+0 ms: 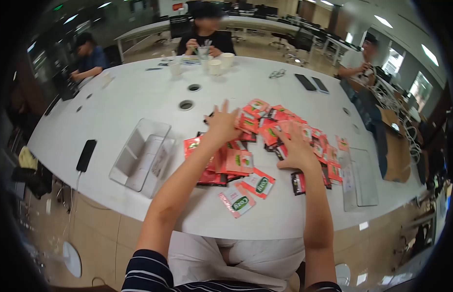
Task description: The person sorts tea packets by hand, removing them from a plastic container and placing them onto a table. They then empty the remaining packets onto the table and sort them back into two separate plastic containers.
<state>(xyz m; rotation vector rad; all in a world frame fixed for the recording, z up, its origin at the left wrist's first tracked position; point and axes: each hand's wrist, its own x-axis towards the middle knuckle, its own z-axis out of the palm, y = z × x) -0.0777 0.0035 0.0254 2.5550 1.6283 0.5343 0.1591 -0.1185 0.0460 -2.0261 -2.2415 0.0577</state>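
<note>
A spread pile of red and pink tea sachets lies on the white table in front of me, with some black-edged ones among them. My left hand rests on the pile's far left part, fingers spread. Over the right part lies my right hand, its fingers stretched out and touching sachets. Two sachets with a green oval label, one of them this pale one, sit apart at the near side. Clear plastic bins flank the pile: a left bin and a right bin.
On the white table are a black phone with a cable, two dark phones, glasses and paper cups. Cardboard boxes and white cables line the right edge. Three people sit around the far side.
</note>
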